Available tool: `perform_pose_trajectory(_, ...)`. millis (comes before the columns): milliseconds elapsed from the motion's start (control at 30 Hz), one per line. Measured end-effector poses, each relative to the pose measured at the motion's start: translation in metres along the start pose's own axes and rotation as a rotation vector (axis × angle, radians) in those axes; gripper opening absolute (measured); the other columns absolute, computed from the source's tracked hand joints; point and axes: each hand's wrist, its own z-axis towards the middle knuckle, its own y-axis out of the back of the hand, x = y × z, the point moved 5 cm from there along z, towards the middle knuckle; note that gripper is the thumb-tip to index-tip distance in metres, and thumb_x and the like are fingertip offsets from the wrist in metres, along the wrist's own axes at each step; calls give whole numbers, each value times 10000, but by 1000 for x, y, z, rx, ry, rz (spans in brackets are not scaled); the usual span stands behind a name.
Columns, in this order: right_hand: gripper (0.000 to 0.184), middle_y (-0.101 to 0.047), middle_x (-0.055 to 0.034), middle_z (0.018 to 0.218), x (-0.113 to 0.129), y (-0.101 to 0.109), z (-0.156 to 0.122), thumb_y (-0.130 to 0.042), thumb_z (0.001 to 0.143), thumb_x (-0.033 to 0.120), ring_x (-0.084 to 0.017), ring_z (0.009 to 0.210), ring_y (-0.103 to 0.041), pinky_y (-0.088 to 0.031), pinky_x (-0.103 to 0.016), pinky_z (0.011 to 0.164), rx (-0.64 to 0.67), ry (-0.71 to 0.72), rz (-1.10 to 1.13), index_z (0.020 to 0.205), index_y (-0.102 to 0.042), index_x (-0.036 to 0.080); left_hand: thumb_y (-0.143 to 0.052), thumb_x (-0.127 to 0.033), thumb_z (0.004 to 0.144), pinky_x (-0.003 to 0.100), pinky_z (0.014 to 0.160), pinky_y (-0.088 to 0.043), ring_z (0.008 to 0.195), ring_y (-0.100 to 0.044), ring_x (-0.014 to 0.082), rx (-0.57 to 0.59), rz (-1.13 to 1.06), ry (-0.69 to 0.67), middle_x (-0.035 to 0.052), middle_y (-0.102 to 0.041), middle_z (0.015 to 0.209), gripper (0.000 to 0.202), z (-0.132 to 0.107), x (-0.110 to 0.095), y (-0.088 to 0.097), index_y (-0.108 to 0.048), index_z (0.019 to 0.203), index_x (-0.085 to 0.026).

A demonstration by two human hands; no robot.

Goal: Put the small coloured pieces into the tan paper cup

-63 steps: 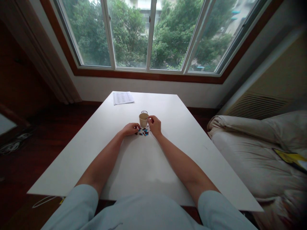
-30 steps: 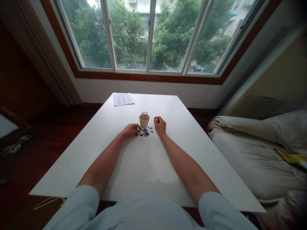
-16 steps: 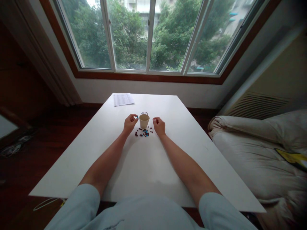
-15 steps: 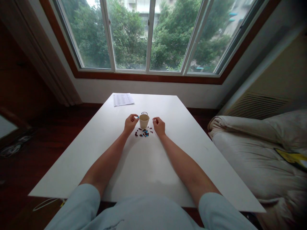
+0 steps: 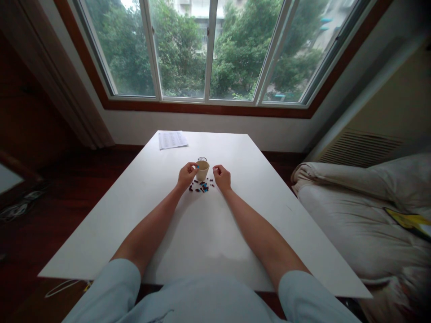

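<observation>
A beige cup (image 5: 202, 174) stands upright on the white table, its open mouth facing up. My left hand (image 5: 187, 175) is closed in a pinch on a small blue piece (image 5: 198, 167) at the cup's left side, overlapping its rim in view. To the right of the cup, my right hand (image 5: 222, 176) has thumb and forefinger pressed together; whatever is between them is too small to make out. In front of the cup lie several small dark red, black and blue pieces (image 5: 203, 189), loosely scattered. Their exact kind is too small to tell.
Printed sheets (image 5: 172, 139) lie at the far left corner of the white table (image 5: 208, 237). Behind the cup is a thin dark loop (image 5: 202, 158). A cushioned seat (image 5: 340, 220) stands to the right, and a window is beyond the table.
My left hand has moved right and slightly down with the blue piece, from beside the cup to overlapping its left edge. The right hand stays pinched in nearly the same spot.
</observation>
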Motion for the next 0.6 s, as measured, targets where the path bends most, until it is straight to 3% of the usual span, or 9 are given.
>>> perform_pose_trajectory(267,308,-517,20,616,5,4,-1,-440,882,403,-130,575,-443,-365,-243,611,-3,16,1,874,-659,186,-589,-382,826,218,539,-295,556,-369,93,9,-16,9,-53,-397,613,284,-2,0,4,-651,1023,-188)
perform_pose_trajectory(600,192,-523,18,611,20,10,-3,-457,814,292,-122,572,-430,-367,-236,600,68,97,-8,765,-612,188,-555,-341,838,217,554,-309,567,-372,95,-61,112,-18,-51,-399,610,215,-5,-5,25,-648,959,-190)
